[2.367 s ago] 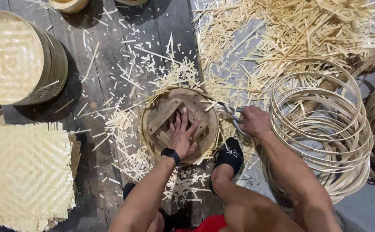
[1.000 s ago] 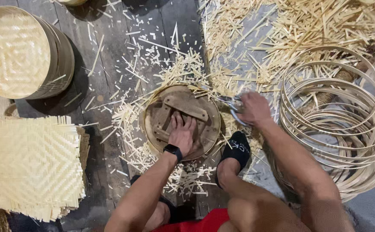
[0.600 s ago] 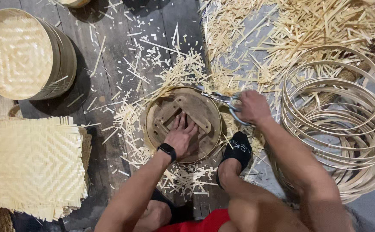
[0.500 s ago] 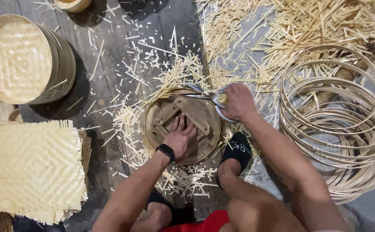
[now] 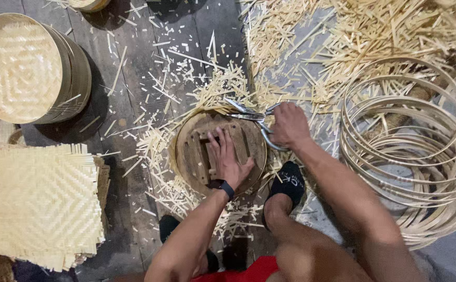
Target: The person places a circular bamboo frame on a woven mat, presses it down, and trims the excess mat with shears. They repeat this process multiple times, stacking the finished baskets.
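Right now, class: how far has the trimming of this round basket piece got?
Done: offcuts litter the floor round the frame. In hand: the left hand presses the round frame flat while the right hand works scissors at its top edge. Left: cannot tell how much rim remains.

The round frame (image 5: pixel 220 151) is matt, dark worn wood, and the scissors (image 5: pixel 254 119) at its upper edge are dull grey metal. Pale, dry bamboo trimmings (image 5: pixel 222 86) ring it on rough dark floor planks (image 5: pixel 134 68); right of it, smooth pale bamboo hoops (image 5: pixel 405 146).
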